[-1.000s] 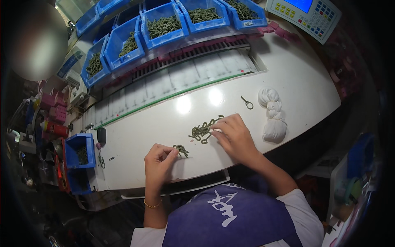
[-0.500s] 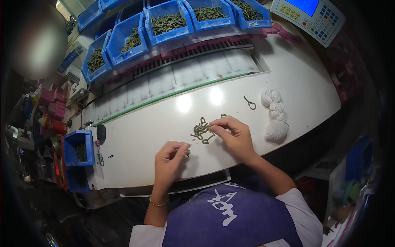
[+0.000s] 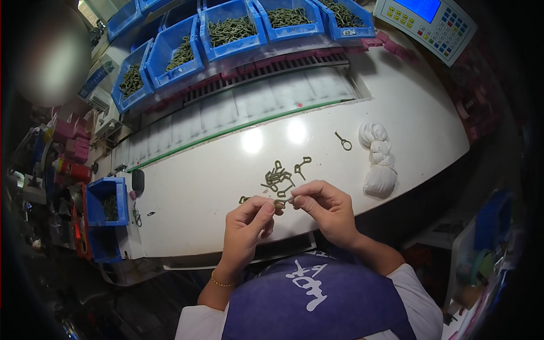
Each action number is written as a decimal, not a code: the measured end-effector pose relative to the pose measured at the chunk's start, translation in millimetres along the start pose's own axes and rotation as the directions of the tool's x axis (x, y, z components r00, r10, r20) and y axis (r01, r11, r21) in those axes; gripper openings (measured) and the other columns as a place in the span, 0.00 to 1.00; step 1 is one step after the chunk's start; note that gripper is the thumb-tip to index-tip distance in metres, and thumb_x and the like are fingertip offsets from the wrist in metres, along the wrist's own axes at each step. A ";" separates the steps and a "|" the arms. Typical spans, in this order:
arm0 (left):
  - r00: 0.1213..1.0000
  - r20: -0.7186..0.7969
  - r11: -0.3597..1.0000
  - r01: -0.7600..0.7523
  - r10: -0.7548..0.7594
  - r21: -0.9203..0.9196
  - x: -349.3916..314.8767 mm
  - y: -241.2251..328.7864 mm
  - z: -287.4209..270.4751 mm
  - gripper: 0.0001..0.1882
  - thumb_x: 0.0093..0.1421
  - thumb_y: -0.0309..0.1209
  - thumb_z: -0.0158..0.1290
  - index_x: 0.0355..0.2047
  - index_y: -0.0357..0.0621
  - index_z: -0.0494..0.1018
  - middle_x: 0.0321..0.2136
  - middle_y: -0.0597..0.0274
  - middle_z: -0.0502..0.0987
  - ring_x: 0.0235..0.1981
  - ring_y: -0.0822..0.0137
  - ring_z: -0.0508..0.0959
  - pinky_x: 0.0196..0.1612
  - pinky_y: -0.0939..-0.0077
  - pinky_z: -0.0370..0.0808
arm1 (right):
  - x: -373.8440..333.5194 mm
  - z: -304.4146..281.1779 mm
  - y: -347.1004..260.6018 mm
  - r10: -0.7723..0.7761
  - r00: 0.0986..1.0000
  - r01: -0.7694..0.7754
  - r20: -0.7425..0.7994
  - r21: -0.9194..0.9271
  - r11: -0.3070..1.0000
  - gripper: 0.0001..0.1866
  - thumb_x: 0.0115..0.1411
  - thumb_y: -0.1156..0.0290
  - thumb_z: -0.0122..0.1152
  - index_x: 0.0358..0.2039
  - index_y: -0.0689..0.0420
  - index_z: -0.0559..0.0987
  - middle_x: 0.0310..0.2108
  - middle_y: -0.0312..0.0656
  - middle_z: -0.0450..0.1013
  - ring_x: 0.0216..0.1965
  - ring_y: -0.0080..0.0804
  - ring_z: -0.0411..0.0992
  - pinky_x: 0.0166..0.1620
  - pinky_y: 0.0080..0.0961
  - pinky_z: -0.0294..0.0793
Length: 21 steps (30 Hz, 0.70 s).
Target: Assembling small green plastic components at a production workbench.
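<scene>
One green link (image 3: 280, 203) between left fingers (image 3: 264, 212) and right fingers (image 3: 306, 204)

- A twisted bundle of white cloth (image 3: 378, 178) lies over here by the right end of the desk (image 3: 187, 215), close to its near edge.
- At the far right corner, a pale keypad panel (image 3: 453, 42) sits with its blue screen lit.
- Blue bins (image 3: 237, 51) line up beyond the far edge.
- Before them runs a pale, dark-streaked panel (image 3: 226, 116), bordered by a green strip (image 3: 241, 131).
- A black rounded object (image 3: 137, 181) stands near the left edge.
- Past that edge: a red can (image 3: 76, 170) and pink boxes (image 3: 76, 148).
</scene>
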<state>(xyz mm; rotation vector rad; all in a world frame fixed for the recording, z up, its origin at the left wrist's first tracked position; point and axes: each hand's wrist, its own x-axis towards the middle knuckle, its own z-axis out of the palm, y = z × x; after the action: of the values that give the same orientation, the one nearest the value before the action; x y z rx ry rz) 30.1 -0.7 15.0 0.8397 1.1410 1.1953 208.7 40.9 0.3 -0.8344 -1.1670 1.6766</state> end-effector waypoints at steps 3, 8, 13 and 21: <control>1.000 0.007 0.999 0.025 -0.025 -0.034 -3.4 1.7 2.2 0.11 0.68 0.34 0.51 0.34 0.38 0.75 0.28 0.61 0.76 0.20 0.80 0.67 0.23 0.86 0.65 | -4.9 -2.0 -2.9 -0.042 0.999 0.043 0.012 -0.031 0.999 0.08 0.63 0.74 0.60 0.42 0.63 0.78 0.38 0.40 0.77 0.42 0.22 0.74 0.48 0.21 0.72; 0.999 0.022 0.997 0.034 -0.033 -0.068 -6.4 2.1 5.7 0.11 0.68 0.34 0.50 0.33 0.40 0.73 0.28 0.62 0.76 0.20 0.81 0.67 0.23 0.86 0.65 | -9.3 -5.1 -5.2 -0.125 0.992 0.127 0.031 -0.106 0.986 0.07 0.61 0.76 0.62 0.40 0.62 0.80 0.37 0.39 0.77 0.41 0.22 0.74 0.47 0.21 0.72; 1.000 0.008 0.997 0.029 -0.029 -0.070 -8.3 3.7 6.6 0.11 0.68 0.34 0.50 0.33 0.40 0.72 0.28 0.62 0.76 0.21 0.81 0.67 0.23 0.86 0.65 | -11.5 -4.3 -11.5 -0.245 0.967 0.254 0.067 -0.271 0.929 0.06 0.58 0.78 0.64 0.37 0.60 0.81 0.33 0.39 0.76 0.36 0.26 0.73 0.42 0.22 0.72; 0.998 0.017 0.996 0.054 -0.053 -0.068 -6.8 3.1 4.8 0.10 0.68 0.35 0.50 0.33 0.41 0.72 0.29 0.62 0.76 0.21 0.81 0.67 0.24 0.86 0.65 | -4.1 1.5 -10.8 -0.558 0.824 0.508 0.093 -0.557 0.657 0.06 0.54 0.79 0.67 0.33 0.59 0.80 0.29 0.40 0.75 0.31 0.33 0.72 0.36 0.26 0.71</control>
<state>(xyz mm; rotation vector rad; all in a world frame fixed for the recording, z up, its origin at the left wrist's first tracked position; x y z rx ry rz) 34.0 -6.4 20.6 0.7602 1.0979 1.1755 212.0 38.2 11.1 -0.7861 -1.6882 0.7923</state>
